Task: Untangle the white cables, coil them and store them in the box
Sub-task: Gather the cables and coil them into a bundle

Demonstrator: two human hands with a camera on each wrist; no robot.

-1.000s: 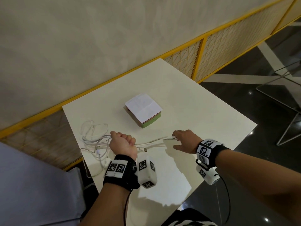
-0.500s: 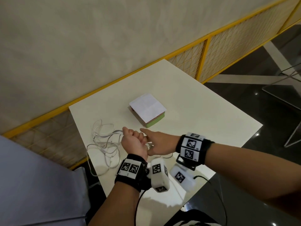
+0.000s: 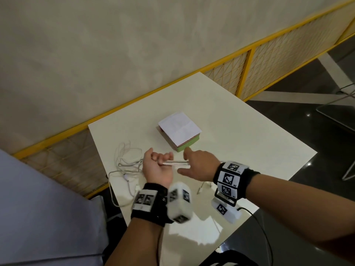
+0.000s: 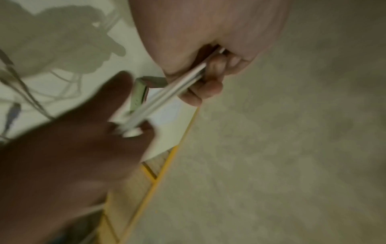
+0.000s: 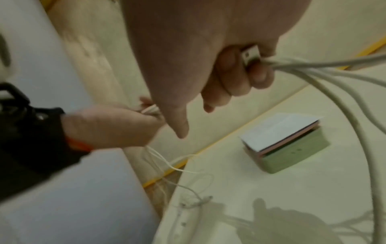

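Observation:
White cable strands (image 3: 175, 163) run taut between my two hands above the table's near left part. My left hand (image 3: 158, 166) is turned palm up with its fingers (image 4: 208, 82) curled round the strands. My right hand (image 3: 198, 166) grips their other end, where a plug (image 5: 250, 54) shows between its curled fingers and its thumb sticks out. More white cable (image 3: 124, 162) lies tangled on the table to the left, trailing from my left hand. The green box (image 3: 189, 145), covered by a white sheet, sits just beyond my hands.
The white table (image 3: 240, 135) stands against a yellow-framed mesh rail (image 3: 247, 73) and a beige wall. A loose cable end (image 3: 126, 189) hangs near the table's left edge. Dark floor and a metal chair frame (image 3: 345, 169) lie to the right.
My hands were apart with cable stretched between them, then the right hand came to the left. Now the right has drawn a short way back and the left has turned palm up.

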